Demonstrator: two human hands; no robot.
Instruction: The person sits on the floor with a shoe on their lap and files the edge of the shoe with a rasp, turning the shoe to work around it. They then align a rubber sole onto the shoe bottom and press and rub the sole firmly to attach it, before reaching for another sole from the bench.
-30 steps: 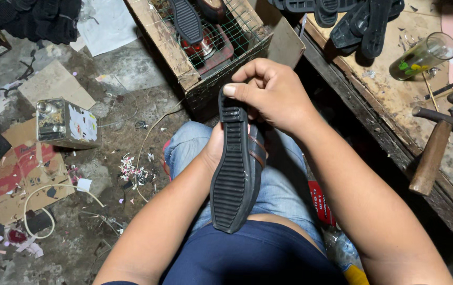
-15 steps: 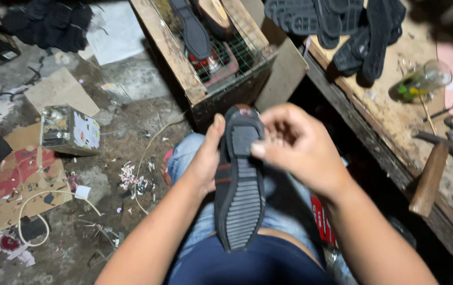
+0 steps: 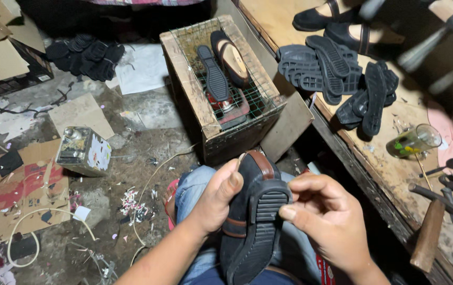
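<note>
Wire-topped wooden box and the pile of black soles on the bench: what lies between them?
In the head view, a flat grey-brown board leans between the wooden box and the bench; the soles lie beyond the bench edge.

The wooden workbench (image 3: 390, 158) at the right carries a pile of black rubber soles (image 3: 337, 74), a glass (image 3: 413, 141), a spoon (image 3: 448, 165) and a hammer (image 3: 428, 232). The dirty floor (image 3: 147, 163) carries a wooden crate (image 3: 189, 84), a metal tin (image 3: 83, 150), flat cardboard (image 3: 21, 184) and small scraps.
</note>
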